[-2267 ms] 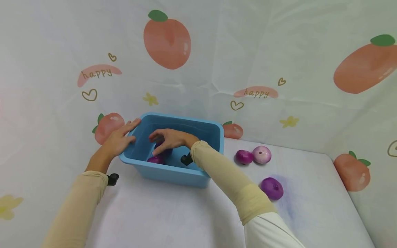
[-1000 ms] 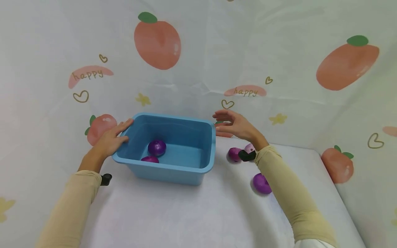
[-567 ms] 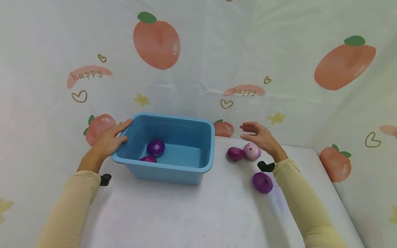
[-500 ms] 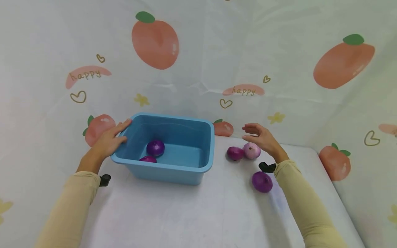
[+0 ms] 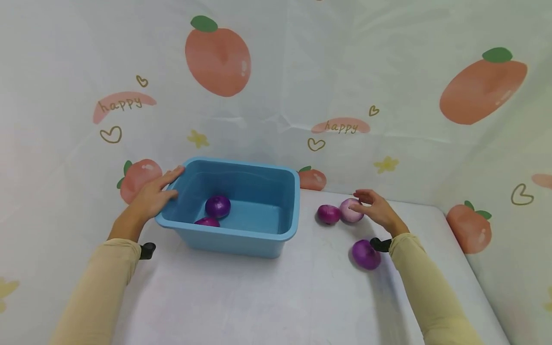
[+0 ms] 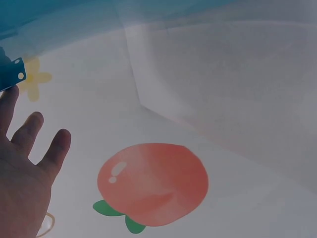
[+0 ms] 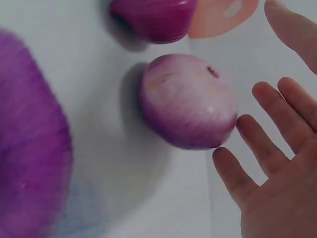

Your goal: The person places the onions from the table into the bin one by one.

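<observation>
In the head view, my left hand (image 5: 148, 199) rests at the left rim of a blue plastic bin (image 5: 246, 237), fingers extended. Spread straight fingers also show beside the bin in the left wrist view. Inside the bin lie two purple onions, one whole in view (image 5: 217, 206) and one (image 5: 208, 222) partly hidden by the front wall. My right hand (image 5: 376, 211) hovers by a pale pinkish onion (image 5: 350, 211), thumb and fingers apart, holding nothing. In the right wrist view its fingertips come close to that onion (image 7: 188, 101); whether they touch it, I cannot tell.
A dark red-purple onion (image 5: 328, 214) lies left of the pale one, close against it. Nearer, below my right wrist, sits a larger purple onion (image 5: 366, 255) on the white tabletop (image 5: 258, 297). A fruit-printed cloth wall (image 5: 276, 96) stands right behind the bin.
My right hand has left the bin's inside, swung right past its rim, and come down beside the pale onion. My left hand stays at the left rim. The onions have not visibly moved.
</observation>
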`<state>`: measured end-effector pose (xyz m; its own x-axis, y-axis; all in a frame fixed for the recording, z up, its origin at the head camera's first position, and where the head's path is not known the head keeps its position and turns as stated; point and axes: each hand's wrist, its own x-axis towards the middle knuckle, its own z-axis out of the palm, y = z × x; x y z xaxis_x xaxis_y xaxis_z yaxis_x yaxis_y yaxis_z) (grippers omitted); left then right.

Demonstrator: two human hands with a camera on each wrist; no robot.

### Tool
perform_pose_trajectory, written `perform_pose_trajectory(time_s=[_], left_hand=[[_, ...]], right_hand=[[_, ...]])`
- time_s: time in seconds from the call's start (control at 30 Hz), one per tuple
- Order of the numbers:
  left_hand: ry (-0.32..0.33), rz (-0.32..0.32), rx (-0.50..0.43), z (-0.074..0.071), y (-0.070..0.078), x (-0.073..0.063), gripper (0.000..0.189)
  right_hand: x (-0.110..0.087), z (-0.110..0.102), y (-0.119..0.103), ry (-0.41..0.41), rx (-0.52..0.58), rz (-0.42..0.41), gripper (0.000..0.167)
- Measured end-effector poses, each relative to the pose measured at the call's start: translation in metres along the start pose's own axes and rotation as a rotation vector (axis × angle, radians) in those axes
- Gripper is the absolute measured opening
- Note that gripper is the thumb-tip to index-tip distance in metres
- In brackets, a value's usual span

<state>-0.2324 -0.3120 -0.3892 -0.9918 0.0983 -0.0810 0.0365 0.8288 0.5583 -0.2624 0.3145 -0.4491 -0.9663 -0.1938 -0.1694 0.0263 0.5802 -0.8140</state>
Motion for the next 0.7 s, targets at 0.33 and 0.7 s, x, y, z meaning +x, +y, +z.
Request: perform_pose_trajectory(time_s=[0.33, 0.7], left_hand=[[0.001, -0.002, 0.000, 0.000, -0.001, 0.001, 0.070], [0.000, -0.005, -0.011, 0.000, -0.002, 0.001, 0.070]], right_hand=[[0.006, 0.007, 0.011, -0.019, -0.135, 0.011, 0.074], [0.002, 0.011, 0.011, -0.082, -0.310, 0.115, 0.076]])
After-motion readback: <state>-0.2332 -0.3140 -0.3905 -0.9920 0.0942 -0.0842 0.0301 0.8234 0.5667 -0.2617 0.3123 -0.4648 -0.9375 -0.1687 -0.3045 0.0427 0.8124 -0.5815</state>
